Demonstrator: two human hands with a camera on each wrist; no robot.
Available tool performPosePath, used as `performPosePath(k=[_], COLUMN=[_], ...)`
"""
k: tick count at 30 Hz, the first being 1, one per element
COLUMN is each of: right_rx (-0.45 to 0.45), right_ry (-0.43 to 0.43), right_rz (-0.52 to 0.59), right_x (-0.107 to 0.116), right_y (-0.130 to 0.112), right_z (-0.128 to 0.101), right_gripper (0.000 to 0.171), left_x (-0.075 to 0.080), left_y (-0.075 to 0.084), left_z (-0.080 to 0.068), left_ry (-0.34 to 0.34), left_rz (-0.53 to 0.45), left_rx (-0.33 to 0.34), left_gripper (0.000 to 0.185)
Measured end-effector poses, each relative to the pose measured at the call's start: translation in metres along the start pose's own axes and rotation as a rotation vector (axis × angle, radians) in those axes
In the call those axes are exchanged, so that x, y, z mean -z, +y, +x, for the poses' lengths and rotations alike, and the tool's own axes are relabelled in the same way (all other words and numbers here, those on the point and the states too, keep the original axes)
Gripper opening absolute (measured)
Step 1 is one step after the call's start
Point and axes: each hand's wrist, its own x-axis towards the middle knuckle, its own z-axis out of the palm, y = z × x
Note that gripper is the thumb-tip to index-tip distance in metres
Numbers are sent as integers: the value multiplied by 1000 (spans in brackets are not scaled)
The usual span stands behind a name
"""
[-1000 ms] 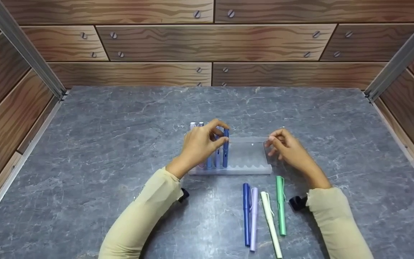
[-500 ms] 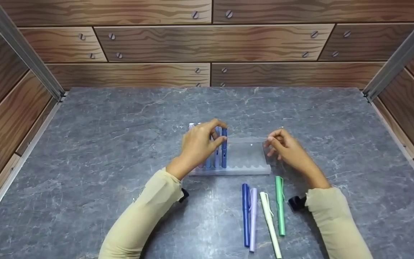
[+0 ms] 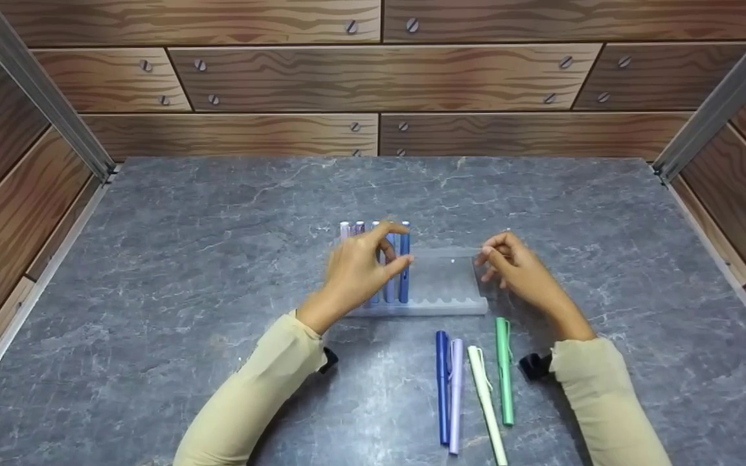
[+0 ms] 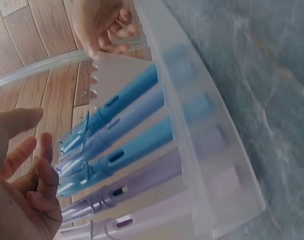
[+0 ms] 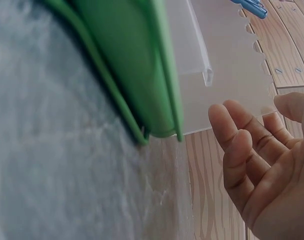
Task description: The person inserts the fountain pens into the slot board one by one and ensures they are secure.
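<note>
Left fingers [image 3: 394, 228] loosely curved and spread right at the tops of the racked pens, thumb near the dark blue pen [image 3: 405, 262]; wrist view shows gaps between fingertips and caps, so gripping nothing. Left hand [image 3: 353, 275] relaxed beside the row. Right hand [image 3: 520, 268] at the right end of the clear pen rack [image 3: 451, 304], fingertips on its upper edge; wrist view shows straight fingers just beside the frosted panel, firm grip or bare touch not clear.

Progress, judged from layout: five pens upright in the leftmost slots, two pale lilac pens [image 3: 352, 228], then light blue [image 3: 390, 268], then the dark blue one furthest right. Remaining slots to the right bare. Four pens lying on the grey table [image 3: 185, 259] in front of the rack: navy pen [image 3: 443, 385], lavender pen [image 3: 456, 388], cream pen [image 3: 486, 401], green pen [image 3: 506, 369], side by side, apart from the rack. Roughly half racked, four left to slot.
</note>
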Motion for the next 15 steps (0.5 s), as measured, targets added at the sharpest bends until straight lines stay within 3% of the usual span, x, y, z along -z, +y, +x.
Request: performPosePath(k=[10,15], right_rx=[-9,-11], right_ry=[18,19], right_rz=[2,11], right_x=[0,-1], right_y=[4,4], right_z=[1,1], right_gripper=[31,30], left_x=[-8,-13], left_y=[12,19], left_z=[-16,-21], left_ry=[-373,-500], left_rz=[-108,-135], left_rx=[107,139], left_gripper=[46,46])
